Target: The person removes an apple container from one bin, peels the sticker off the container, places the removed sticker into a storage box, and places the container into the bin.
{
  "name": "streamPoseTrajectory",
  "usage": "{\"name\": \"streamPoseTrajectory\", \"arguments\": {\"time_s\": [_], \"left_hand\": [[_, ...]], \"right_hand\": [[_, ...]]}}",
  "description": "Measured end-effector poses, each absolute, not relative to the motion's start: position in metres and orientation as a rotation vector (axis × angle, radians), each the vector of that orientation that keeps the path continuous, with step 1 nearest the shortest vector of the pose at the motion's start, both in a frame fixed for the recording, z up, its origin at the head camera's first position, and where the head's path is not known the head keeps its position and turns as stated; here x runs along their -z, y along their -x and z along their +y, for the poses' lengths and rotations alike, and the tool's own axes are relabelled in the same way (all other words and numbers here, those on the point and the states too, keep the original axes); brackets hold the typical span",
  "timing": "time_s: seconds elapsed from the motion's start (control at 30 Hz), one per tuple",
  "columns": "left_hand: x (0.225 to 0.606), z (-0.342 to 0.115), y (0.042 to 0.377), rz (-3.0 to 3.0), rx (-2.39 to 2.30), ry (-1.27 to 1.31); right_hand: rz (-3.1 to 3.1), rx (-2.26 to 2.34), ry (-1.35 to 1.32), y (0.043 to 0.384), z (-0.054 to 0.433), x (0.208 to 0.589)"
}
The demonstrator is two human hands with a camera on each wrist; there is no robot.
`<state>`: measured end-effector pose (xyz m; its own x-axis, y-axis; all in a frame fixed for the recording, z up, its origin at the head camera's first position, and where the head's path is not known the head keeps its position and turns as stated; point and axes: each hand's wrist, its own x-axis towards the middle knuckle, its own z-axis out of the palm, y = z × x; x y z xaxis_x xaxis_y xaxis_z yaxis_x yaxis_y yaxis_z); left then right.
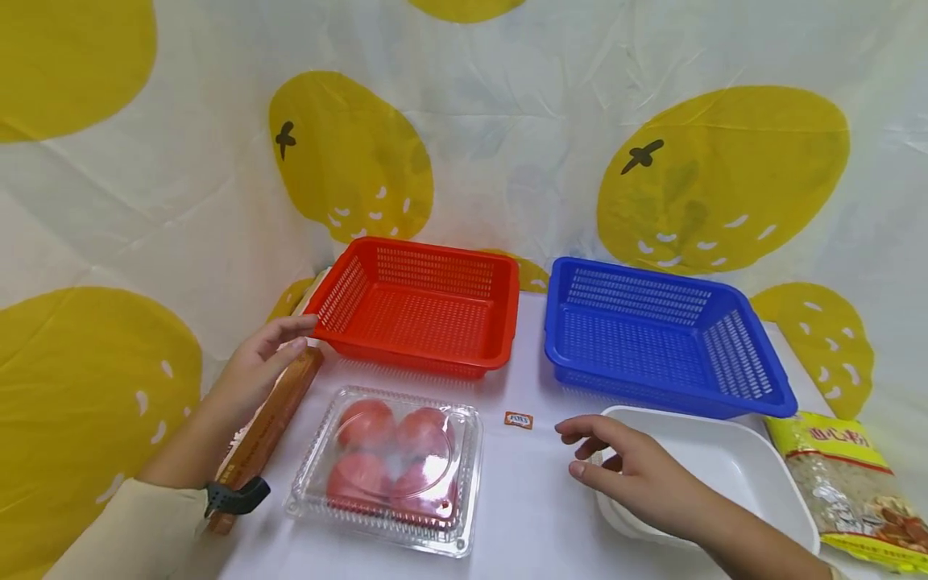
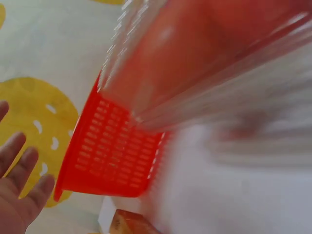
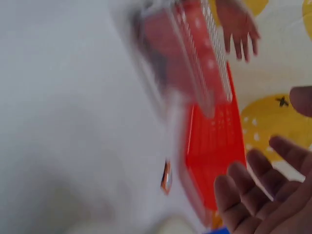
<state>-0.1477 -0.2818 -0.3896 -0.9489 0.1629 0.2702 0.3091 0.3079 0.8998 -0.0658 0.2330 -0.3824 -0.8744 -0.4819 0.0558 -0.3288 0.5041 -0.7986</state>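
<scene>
My left hand (image 1: 257, 366) is held over a long brown box (image 1: 271, 431), its fingertips close to the left rim of the red basket (image 1: 416, 350); whether they touch it I cannot tell. It holds nothing, and in the left wrist view its fingers (image 2: 36, 195) are spread. Between my hands lies a clear lidded plastic box (image 1: 471, 475) with several round red fruits (image 1: 362, 479) inside. My right hand (image 1: 638, 471), fingers relaxed and slightly bent, hovers over the left side of a white tray (image 1: 732, 467). Nothing is in it.
A blue basket (image 1: 638, 387) stands at the back right, beside the red one. A small orange packet (image 1: 519, 420) lies between the clear box and the white tray. At the far right is a yellow-topped food bag (image 1: 844, 483). A fruit-patterned cloth (image 1: 522, 177) hangs behind.
</scene>
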Motion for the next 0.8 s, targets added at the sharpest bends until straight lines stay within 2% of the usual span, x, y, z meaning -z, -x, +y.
{"name": "streamPoseTrajectory", "arguments": {"time_s": [0.2,0.5,0.8], "left_hand": [[0.382,-0.288,0.177,-2.504,1.660,0.183],[0.404,-0.297,0.213,-2.457,1.868,0.115],[0.427,-0.299,0.228,-2.392,1.984,0.153]], "right_hand": [[2.386,1.587,0.385,0.057,0.190,0.391],[2.062,2.010,0.113,0.062,0.132,0.423],[2.076,2.038,0.109,0.067,0.098,0.452]]}}
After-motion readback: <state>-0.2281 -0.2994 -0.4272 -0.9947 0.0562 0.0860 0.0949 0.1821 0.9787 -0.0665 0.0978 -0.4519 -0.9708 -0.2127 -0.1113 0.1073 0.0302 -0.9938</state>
